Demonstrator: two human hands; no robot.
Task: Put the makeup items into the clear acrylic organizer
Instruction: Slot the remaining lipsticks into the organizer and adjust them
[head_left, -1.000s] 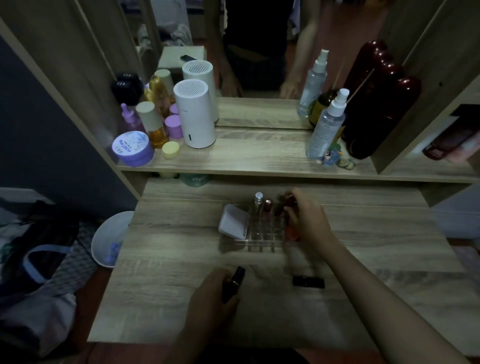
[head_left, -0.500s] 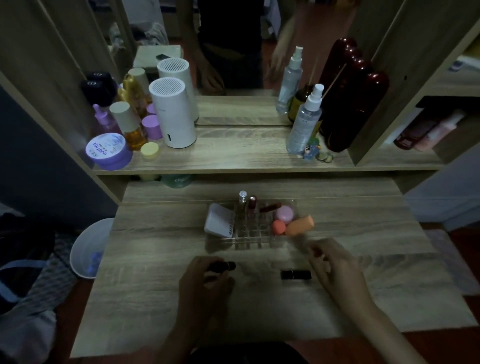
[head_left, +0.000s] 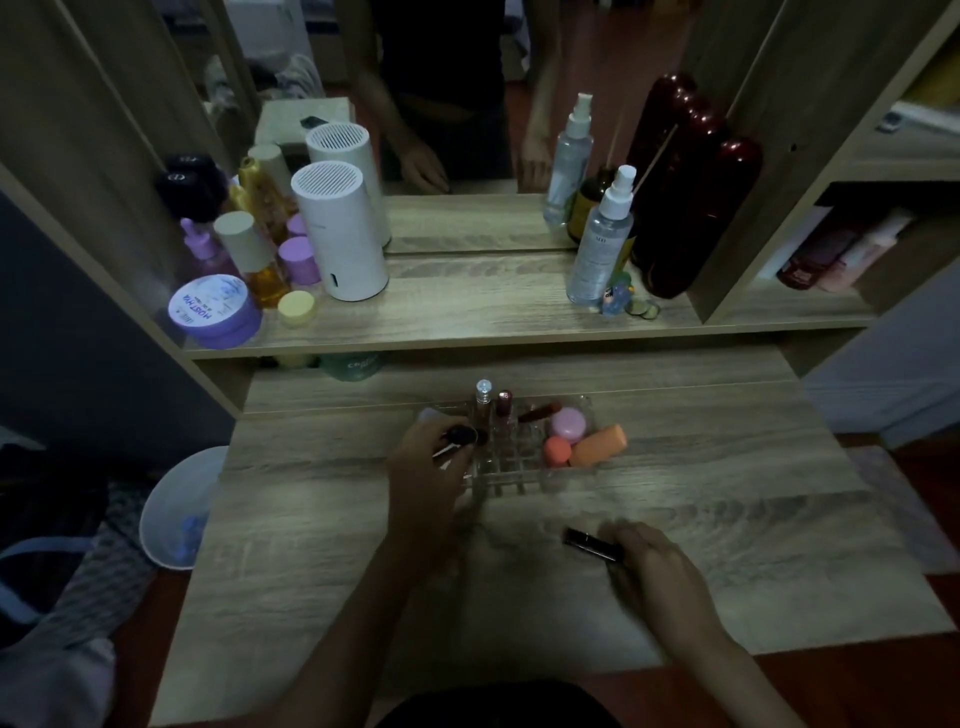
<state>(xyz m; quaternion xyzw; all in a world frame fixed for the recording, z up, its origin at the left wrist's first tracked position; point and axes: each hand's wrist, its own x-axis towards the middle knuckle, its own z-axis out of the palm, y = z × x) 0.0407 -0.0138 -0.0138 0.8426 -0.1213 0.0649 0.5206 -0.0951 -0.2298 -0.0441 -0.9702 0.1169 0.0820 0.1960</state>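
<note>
The clear acrylic organizer (head_left: 511, 480) stands mid-table. Inside it are two upright tubes (head_left: 493, 408), a reddish stick (head_left: 537, 413), a pink puff (head_left: 568, 423), a small coral sponge (head_left: 557, 449) and an orange sponge (head_left: 600, 444). My left hand (head_left: 426, 478) is at the organizer's left end, shut on a black tube (head_left: 462, 436) held over the grid slots, and it hides the white compact there. My right hand (head_left: 657, 569) rests on the table in front, fingers closed on one end of a black lipstick (head_left: 589, 543).
A shelf (head_left: 467, 317) behind the table carries jars, bottles, a white cylinder (head_left: 340, 236), spray bottles and dark red bottles (head_left: 691, 197) before a mirror. A white bin (head_left: 174, 506) sits on the floor to the left. Bags lie at far left.
My left hand carried the black tube from the table front up to the organizer's left end. My right hand left the organizer, came back toward me and closed on the black lipstick.
</note>
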